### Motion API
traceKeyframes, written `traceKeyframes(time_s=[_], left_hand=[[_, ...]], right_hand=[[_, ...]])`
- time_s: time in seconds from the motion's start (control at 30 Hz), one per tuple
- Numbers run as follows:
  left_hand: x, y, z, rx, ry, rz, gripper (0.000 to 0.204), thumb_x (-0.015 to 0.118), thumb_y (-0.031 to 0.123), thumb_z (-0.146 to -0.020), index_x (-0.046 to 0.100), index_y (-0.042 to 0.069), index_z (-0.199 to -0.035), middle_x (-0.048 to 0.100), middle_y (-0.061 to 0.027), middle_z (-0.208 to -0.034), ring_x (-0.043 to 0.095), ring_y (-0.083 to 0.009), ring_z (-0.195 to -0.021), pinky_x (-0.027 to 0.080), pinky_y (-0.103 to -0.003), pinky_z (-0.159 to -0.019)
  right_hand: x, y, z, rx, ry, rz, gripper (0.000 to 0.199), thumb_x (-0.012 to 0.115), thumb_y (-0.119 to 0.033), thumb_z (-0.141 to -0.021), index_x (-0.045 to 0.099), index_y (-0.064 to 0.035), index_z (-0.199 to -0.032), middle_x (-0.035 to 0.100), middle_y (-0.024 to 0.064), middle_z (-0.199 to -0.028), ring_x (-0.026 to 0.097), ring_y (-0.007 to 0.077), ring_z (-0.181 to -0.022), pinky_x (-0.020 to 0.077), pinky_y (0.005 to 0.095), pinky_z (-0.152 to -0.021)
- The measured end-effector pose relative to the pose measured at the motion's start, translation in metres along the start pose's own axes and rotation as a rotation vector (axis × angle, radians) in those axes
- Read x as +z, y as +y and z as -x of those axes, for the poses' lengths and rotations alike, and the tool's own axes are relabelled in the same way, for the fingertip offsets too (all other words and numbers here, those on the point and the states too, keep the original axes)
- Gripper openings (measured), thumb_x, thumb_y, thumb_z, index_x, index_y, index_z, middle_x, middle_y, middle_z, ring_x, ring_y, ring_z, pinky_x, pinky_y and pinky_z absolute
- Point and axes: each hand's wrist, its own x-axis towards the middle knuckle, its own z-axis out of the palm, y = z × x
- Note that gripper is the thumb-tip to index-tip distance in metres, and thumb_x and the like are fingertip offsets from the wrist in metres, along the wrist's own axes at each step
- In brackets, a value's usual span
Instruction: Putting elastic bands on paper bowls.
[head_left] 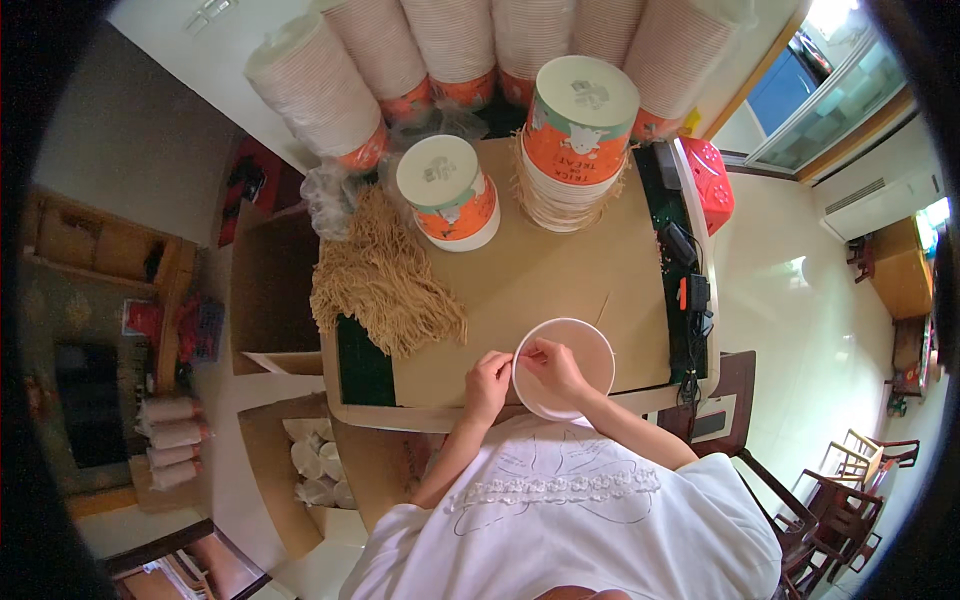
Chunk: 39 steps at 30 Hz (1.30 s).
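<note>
A brown cardboard sheet (540, 280) covers the table above a pale tiled floor (800, 300). Both hands, left hand (487, 385) and right hand (553, 366), pinch the near rim of a white paper bowl (580, 350). A tan straw-fibre pile (385, 280) and orange-and-white stacked paper cups (575, 140) crowd behind.

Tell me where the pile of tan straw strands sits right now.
In the head view the pile of tan straw strands lies on the left part of the brown board, just below-left of the upturned orange-and-white cup and left of the left hand.
</note>
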Motion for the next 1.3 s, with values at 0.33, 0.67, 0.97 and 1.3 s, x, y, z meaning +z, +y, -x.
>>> traceKeyframes(time_s=[0.33,0.67,0.97,1.3], left_hand=[[0.002,0.008,-0.003,0.028,-0.043,-0.116,0.005,0.057,0.003,-0.075,0.058,0.0,-0.079,0.059,-0.0112,-0.075,0.059,-0.025,-0.066,0.046,-0.032,-0.058],[-0.02,0.014,-0.005,-0.529,-0.146,0.639,0.009,0.049,0.009,-0.087,0.052,0.001,-0.084,0.063,-0.0101,-0.073,0.054,-0.0118,-0.046,0.047,-0.026,-0.044],[-0.01,0.003,-0.02,-0.892,-0.434,1.458,0.006,0.047,0.011,-0.087,0.05,0.006,-0.088,0.059,-0.0084,-0.072,0.048,-0.01,-0.047,0.038,-0.02,-0.041],[0.011,0.006,-0.028,-0.539,-0.134,0.834,0.007,0.05,0.013,-0.087,0.052,0.008,-0.083,0.047,0.0029,-0.059,0.036,-0.003,-0.042,0.024,-0.018,-0.035]], right_hand=[[-0.012,-0.011,0.004,-0.029,-0.017,0.134,0.014,0.063,-0.011,-0.076,0.061,0.0,-0.084,0.062,0.0102,-0.068,0.057,0.0133,-0.061,0.0461,0.0265,-0.056],[-0.069,-0.057,0.035,0.037,-0.058,0.534,0.014,0.061,-0.018,-0.077,0.064,-0.005,-0.081,0.062,0.0138,-0.071,0.062,0.0261,-0.064,0.0486,0.0336,-0.057],[-0.003,-0.076,0.056,-1.03,-0.447,0.951,0.007,0.053,-0.01,-0.068,0.059,-0.0113,-0.071,0.059,0.0064,-0.066,0.057,0.0169,-0.054,0.043,0.0316,-0.045],[-0.04,-0.056,-0.029,-0.458,-0.217,0.747,0.013,0.061,-0.015,-0.073,0.061,-0.0076,-0.083,0.06,0.0095,-0.081,0.058,0.0271,-0.074,0.0396,0.0382,-0.082]])
